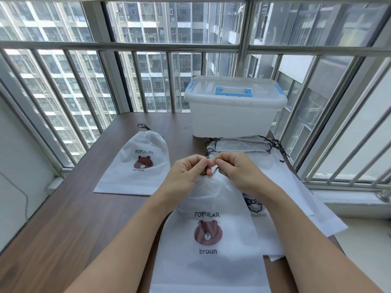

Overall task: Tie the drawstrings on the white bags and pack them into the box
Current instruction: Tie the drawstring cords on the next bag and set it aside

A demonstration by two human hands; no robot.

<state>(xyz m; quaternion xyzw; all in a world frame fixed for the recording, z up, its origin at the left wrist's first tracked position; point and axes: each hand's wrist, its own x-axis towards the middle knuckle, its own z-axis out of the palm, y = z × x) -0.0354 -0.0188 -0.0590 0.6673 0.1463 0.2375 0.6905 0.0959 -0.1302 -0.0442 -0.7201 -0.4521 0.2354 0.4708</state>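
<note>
A white bag with a brown bear print [208, 246] lies in front of me, its top gathered. My left hand [186, 173] and my right hand [238, 169] meet above that gathered top, each pinching the dark drawstring [214, 171]. Another bear bag [137, 163] lies at the left with its top cinched and its string knotted. A stack of several flat white bags [281, 182] lies at the right, partly under the front bag. The translucent plastic box [233, 106] with blue handle and clips stands at the back, lid on.
All of this rests on a dark wooden table [69, 218]. Metal window railings [338, 144] run close behind and along the right side. A white sill [359, 229] lies right of the table. A cable runs down the wall at the left.
</note>
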